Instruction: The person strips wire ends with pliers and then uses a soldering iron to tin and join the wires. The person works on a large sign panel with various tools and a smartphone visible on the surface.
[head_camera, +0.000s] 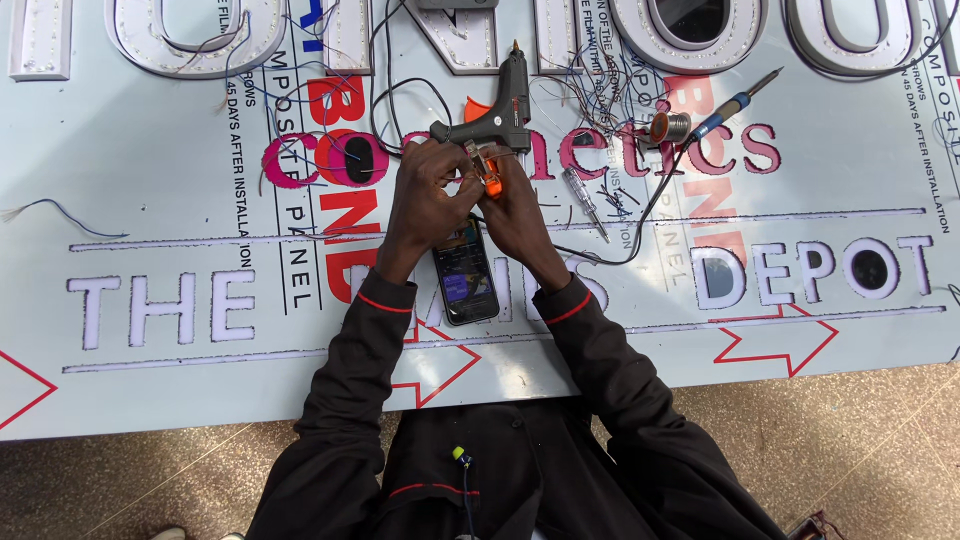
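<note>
Over a glossy sign panel (150, 180), both hands (470, 190) pinch a small orange tool (489, 175).

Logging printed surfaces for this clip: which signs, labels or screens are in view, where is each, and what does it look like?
Sign panel: fills the work surface, pale protective film, cut-out white letters, red arrows, pink and red lettering.
Raised channel letters: along the far edge, white with dotted rims.
Phone: lying on the panel under the wrists, black slab, screen lit with dark and purple patches.
</note>
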